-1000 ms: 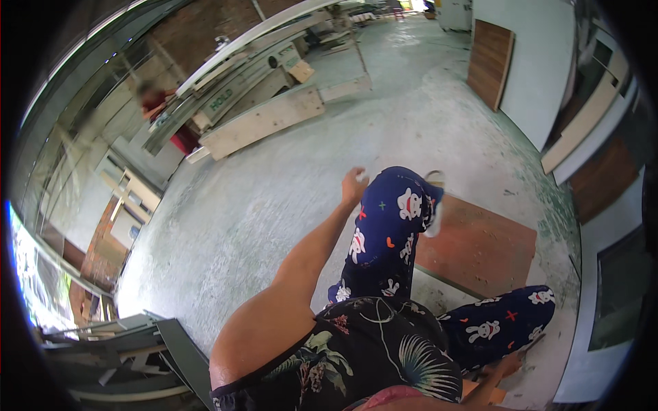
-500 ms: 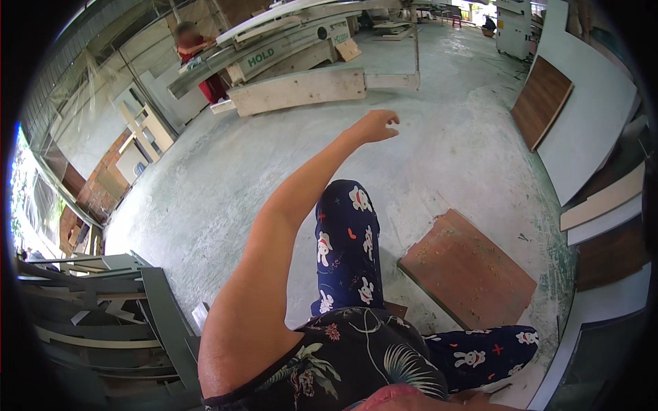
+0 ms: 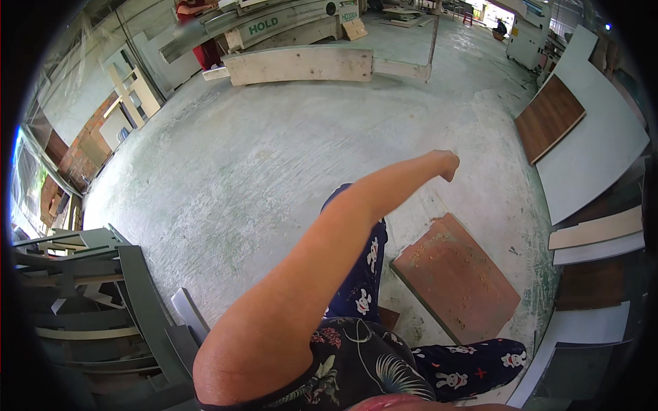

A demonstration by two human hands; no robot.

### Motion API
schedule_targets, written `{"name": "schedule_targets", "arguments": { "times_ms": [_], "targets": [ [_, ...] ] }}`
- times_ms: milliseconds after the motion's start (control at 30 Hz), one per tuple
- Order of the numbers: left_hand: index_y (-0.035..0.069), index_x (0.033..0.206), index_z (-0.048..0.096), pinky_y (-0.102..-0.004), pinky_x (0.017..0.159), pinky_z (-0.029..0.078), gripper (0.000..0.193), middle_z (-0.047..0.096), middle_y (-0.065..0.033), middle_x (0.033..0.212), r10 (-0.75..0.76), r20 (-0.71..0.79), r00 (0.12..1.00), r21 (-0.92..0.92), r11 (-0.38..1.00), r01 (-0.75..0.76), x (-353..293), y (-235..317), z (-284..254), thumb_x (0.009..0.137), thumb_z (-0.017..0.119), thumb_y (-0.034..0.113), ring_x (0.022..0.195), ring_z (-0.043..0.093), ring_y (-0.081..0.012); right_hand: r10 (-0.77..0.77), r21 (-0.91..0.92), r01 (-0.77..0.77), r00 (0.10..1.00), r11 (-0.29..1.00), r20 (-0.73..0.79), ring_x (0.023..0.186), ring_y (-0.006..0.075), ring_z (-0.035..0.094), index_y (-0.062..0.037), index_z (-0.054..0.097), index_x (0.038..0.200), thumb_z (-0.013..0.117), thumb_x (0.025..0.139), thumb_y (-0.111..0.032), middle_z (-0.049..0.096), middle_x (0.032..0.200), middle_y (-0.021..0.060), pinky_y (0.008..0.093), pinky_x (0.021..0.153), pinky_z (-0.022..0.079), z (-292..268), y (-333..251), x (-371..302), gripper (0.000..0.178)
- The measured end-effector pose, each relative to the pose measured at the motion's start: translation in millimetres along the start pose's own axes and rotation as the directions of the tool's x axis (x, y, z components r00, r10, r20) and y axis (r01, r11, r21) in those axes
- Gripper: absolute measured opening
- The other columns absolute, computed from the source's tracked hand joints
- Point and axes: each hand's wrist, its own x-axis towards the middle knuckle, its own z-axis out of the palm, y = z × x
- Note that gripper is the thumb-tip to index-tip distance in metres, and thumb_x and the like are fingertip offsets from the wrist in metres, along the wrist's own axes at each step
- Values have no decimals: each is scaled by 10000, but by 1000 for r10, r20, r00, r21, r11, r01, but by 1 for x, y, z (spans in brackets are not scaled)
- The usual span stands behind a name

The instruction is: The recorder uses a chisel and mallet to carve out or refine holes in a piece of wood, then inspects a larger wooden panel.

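Observation:
My left arm reaches across in front of my body to the right. At its end my left hand hangs in the air above the concrete floor, beyond a reddish-brown board. The fingers look curled in and closed, and nothing shows in them. That board lies flat on the floor in front of my right leg, with crumbs or chips scattered over its top. My bent knees, in dark blue printed trousers, are on either side of the near floor. I cannot see my right hand.
Ahead stands a large panel saw, with a person in red at its left. Grey strips and panels are stacked on my left. White and brown boards lean along the right. A machine cabinet stands far right.
My left hand has swung right and come nearer, and its fingers have closed in from a loose curl. The view has shifted slightly downward. The board stays put.

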Motion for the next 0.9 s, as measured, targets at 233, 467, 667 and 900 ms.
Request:
{"name": "schedule_targets", "arguments": {
  "times_ms": [233, 467, 667, 900],
  "targets": [
    [91, 906, 749, -409, 716, 561, 258, 718, -118, 974, -175, 76, 982, -178, 966, 186, -14, 30, 112, 663, 741, 178, 915, 692, -266, -53, -10, 53, 998, 999, 38, 668, 155, 510, -84, 588, 923, 630, 878, -329, 500, 746, 29, 352, 546, 423, 7, -19, 16, 252],
    [108, 1100, 697, -402, 843, 525, 486, 681, -113, 1112, -121, 340, 932, -261, 941, 217, -34, 78, 233, 682, 803, 330, 1044, 637, -275, -89, 11, 89, 995, 996, 50, 670, 158, 510, -84, 588, 926, 633, 873, -326, 497, 746, 31, 359, 543, 423, -3, -33, 31, 252],
    [131, 1212, 605, -455, 925, 485, 572, 623, -137, 1202, -77, 335, 939, -378, 902, 209, -35, 81, 341, 732, 752, 407, 1125, 580, -307, -87, 40, 87, 996, 995, -15, 672, 160, 510, -85, 587, 929, 636, 869, -324, 493, 745, 34, 365, 541, 423, -57, -38, 51, 252],
    [107, 1221, 542, -545, 948, 450, 577, 523, -187, 1259, -649, 297, 701, -597, 447, 667, -84, 88, 357, 753, 733, 386, 1160, 537, -371, -113, 44, 117, 990, 992, -87, 674, 163, 510, -85, 587, 932, 639, 865, -322, 490, 744, 36, 372, 538, 422, -212, -39, 76, 252]
  ]
}}
